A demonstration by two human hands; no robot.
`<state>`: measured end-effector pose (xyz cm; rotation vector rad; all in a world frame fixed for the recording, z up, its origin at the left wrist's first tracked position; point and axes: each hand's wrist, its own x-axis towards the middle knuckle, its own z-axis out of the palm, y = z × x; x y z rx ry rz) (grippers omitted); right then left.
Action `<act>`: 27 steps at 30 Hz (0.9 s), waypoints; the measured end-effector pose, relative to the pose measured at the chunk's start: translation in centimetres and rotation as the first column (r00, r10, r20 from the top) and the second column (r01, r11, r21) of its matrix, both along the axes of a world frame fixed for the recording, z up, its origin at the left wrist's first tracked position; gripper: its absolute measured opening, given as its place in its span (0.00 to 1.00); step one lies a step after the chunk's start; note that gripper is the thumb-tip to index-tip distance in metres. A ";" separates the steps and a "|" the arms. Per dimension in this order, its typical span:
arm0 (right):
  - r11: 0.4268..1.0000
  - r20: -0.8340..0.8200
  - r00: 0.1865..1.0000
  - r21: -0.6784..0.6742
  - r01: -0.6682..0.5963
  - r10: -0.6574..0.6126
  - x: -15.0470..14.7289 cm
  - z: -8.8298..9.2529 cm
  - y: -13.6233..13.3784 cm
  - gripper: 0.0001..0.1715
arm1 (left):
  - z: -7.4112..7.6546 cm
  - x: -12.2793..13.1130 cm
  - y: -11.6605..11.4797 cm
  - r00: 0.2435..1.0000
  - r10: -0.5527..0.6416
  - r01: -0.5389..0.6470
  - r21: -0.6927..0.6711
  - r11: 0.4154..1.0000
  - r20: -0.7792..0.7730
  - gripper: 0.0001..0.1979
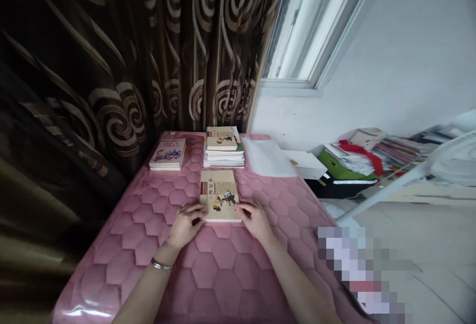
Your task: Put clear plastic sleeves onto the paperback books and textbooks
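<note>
A cream-coloured book (pixel 219 190) with dark Chinese characters and a small painted scene on its cover lies flat on the pink padded table (pixel 215 269). Its lower left edge is gripped by the curled fingers of my left hand (pixel 188 225); a silver bracelet (pixel 162 264) circles that wrist. My right hand (pixel 256 219) pinches the lower right edge, fingertips touching the cover's border. Just beyond stands a stack of books and papers (pixel 223 158), topped by a similar cream book (pixel 222 138). Farther left rests a low pile of books with a colourful cover (pixel 167 154).
Clear plastic sheets (pixel 269 158) lie right of the stack. A white box (pixel 305 164) and a green container of papers (pixel 332 163) stand beyond the table's right edge. Patterned brown curtains (pixel 130 66) hang along the left and back. A white pole (pixel 390 185) slants at right.
</note>
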<state>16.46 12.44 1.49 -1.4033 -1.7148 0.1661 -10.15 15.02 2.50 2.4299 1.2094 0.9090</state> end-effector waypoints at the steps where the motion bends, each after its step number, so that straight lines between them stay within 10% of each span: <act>1: 1.000 0.002 1.000 0.000 -0.005 0.005 0.0 0.1 -0.1 0.11 | 0.0 0.0 0.0 1.000 -0.008 0.008 0.005 1.000 0.008 0.08; 18: 1.000 0.018 1.000 -0.007 -0.002 0.002 0.0 -0.2 0.0 0.13 | 0.4 0.2 -0.5 0.997 0.047 -0.042 0.080 0.996 -0.067 0.05; 27: 0.995 0.360 0.929 0.004 -0.097 0.090 -4.1 2.8 -1.9 0.11 | 1.2 1.3 -1.2 0.990 0.012 0.010 0.153 0.988 -0.139 0.08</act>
